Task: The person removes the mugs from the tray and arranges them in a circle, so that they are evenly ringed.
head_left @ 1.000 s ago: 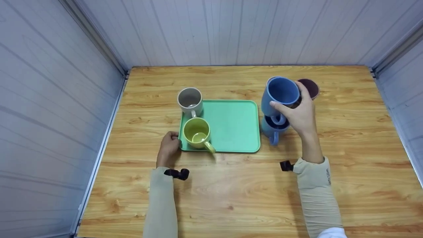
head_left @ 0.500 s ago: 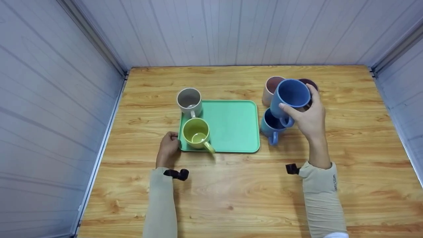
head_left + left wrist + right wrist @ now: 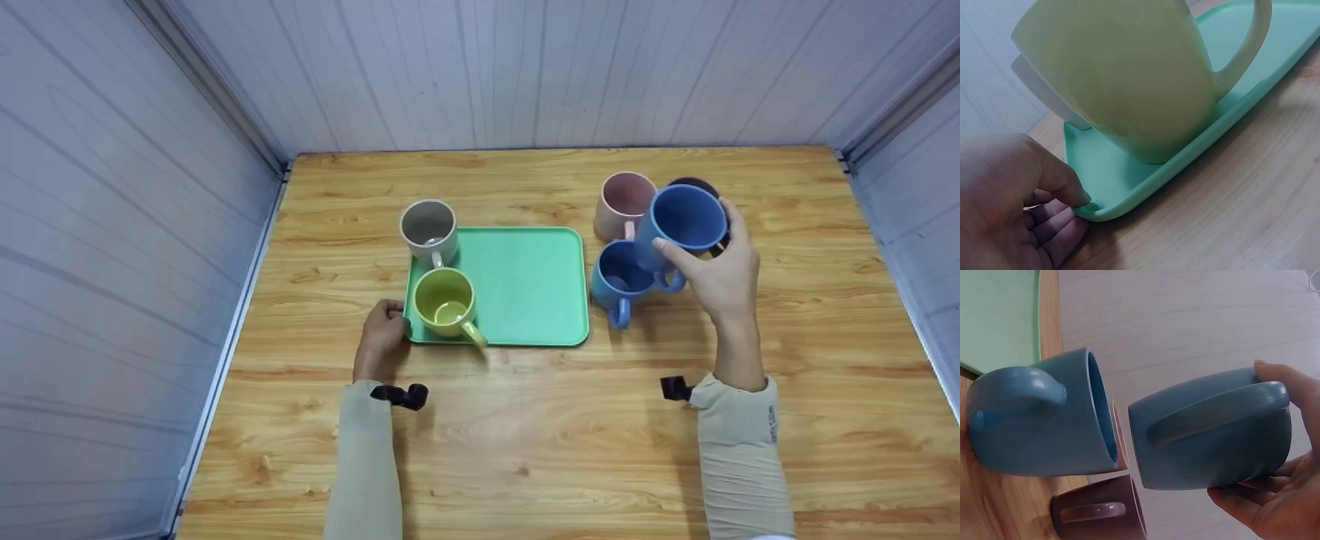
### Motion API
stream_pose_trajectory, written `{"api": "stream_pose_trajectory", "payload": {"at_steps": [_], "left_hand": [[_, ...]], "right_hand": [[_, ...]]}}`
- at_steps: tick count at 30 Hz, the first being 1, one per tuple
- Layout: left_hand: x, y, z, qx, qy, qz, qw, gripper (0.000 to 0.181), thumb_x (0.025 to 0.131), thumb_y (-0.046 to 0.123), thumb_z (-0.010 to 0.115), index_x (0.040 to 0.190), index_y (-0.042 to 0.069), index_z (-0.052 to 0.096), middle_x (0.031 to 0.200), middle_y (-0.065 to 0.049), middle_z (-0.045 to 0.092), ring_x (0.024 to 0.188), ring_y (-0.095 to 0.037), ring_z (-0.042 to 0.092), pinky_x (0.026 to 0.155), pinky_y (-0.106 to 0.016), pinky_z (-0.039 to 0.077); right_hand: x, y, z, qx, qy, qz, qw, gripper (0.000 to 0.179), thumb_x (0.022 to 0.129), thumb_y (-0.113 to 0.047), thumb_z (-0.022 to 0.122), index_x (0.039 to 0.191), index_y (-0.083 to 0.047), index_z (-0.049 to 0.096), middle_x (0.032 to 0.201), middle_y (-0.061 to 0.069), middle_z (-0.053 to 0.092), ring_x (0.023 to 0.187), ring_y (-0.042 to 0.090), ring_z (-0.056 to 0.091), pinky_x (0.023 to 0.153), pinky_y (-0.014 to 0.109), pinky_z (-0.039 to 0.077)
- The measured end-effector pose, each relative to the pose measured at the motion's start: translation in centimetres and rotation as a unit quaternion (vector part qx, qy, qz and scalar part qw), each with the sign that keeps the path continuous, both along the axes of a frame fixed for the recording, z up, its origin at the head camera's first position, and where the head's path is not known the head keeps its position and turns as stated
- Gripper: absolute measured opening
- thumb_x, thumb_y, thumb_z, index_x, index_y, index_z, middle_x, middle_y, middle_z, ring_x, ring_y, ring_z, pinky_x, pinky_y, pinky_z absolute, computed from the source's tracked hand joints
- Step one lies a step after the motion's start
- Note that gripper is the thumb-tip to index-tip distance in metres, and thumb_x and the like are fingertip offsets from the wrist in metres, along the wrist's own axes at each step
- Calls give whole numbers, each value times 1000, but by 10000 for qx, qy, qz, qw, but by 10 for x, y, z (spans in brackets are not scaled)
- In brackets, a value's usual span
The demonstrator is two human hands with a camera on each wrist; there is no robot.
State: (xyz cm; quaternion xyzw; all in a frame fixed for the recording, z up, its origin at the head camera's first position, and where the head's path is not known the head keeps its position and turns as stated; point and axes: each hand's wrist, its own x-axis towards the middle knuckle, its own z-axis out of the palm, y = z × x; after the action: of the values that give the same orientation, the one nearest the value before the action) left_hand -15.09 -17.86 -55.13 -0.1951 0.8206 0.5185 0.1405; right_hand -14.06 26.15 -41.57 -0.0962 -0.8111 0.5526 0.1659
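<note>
In the head view, a dark maroon cylindrical mug [image 3: 696, 182] is mostly hidden behind a matte blue, rounded mug [image 3: 686, 217] held in the air by the right hand [image 3: 724, 277]; the right wrist view uncovers the maroon mug's side and handle. There, a pale pink mug [image 3: 628, 195] shows only as a sliver behind a second blue mug [image 3: 622, 270], which stands upright beside the tray. The left wrist view cuts off the top of a glossy yellow-green mug [image 3: 445, 298], which itself covers most of a light grey mug [image 3: 429, 225]; both stand on the left part of a mint-green rectangular tray [image 3: 532, 285].

The right hand reaches forward, thumb on one side of the raised blue mug near its rim, fingers wrapped round the opposite side. The left hand [image 3: 384, 330] rests low on the wood-grain table [image 3: 525, 450], pinching the tray's near left corner, one digit over the rim, the others curled below; their tips are partly hidden.
</note>
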Motion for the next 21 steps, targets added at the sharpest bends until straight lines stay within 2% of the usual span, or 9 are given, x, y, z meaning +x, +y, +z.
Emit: {"api": "stream_pose_trajectory", "payload": {"at_steps": [4,11,21], "left_hand": [[0,0,-1,132,-35,95,9999,38,88,2,38,123,-2,51,109,-14,53,97,-23,49,83,-29,41],[0,1,0,294,-81,178,9994,38,86,-1,39,122,-1,51,105,-12,51,94,-21,48,82,-29,40],[2,1,2,323,-56,227,9992,37,85,0,39,120,-1,51,100,-10,50,92,-21,48,80,-29,40]], "right_hand": [[4,1,3,24,-4,-32,10000,85,69,-22,85,141,-16,42,135,7,52,122,23,48,104,44,41],[15,-3,19,-19,20,-45,10000,79,72,-19,83,140,-10,43,136,11,50,124,26,47,105,46,39],[8,23,-8,53,-23,-307,9995,82,70,-24,84,141,-18,42,136,4,50,125,21,48,105,42,40]]}}
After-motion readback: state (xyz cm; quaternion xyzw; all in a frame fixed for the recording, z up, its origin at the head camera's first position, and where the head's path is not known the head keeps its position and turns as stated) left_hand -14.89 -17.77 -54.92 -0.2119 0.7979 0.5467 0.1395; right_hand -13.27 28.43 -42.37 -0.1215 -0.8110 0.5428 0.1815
